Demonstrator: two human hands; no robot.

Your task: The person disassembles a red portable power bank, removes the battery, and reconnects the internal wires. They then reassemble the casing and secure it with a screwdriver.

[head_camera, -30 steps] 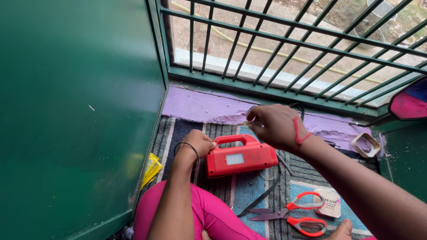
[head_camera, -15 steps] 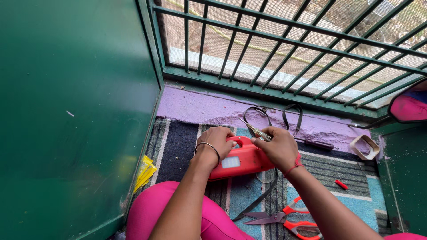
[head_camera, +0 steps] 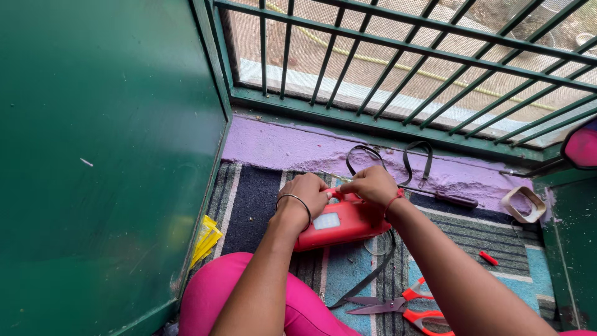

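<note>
My left hand point(head_camera: 308, 194) and right hand point(head_camera: 372, 185) curl down, gripping the red box point(head_camera: 341, 223)'s top; it lies lengthwise left-right on the rug point(head_camera: 255, 199).

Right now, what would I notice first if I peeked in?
A bright red box-shaped device sits mid-rug, with the left hand and right hand both on its top edge. Nearer the camera lie orange-handled scissors, and a big green wall fills the left side.
</note>
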